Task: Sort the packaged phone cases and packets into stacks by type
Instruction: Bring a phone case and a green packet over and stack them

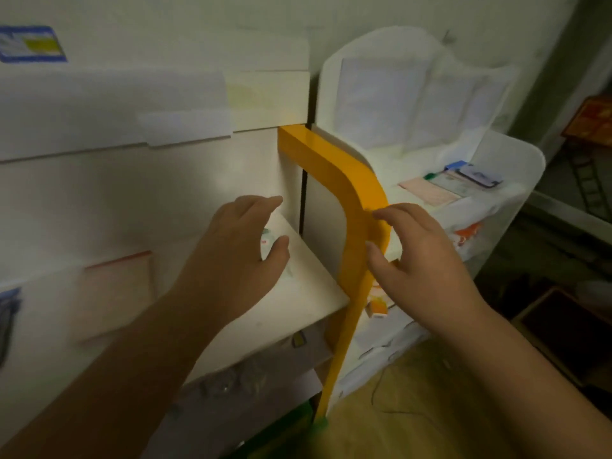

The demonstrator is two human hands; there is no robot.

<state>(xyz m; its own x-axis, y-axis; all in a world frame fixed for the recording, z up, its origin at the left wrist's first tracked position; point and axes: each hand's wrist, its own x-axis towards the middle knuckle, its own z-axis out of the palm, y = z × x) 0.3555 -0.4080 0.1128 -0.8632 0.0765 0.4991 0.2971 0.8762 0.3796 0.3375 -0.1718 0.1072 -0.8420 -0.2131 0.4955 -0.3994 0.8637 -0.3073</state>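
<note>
Pink packet, blurred, perhaps flat on the white shelf, lies left of the empty, spread left hand; right hand likewise empty.

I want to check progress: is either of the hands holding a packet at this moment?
No, the left hand and right hand both hover with relaxed, empty fingers beside the yellow shelf frame.

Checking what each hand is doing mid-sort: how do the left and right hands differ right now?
The left hand reaches over the cream shelf, left of the yellow frame; the right hand lies in front of that frame, its fingertips over the yellow edge. The left hand's fingers point up and right toward the shelf corner; the right hand's point left. Both are open with loosely spread fingers and hold no packet.
</note>
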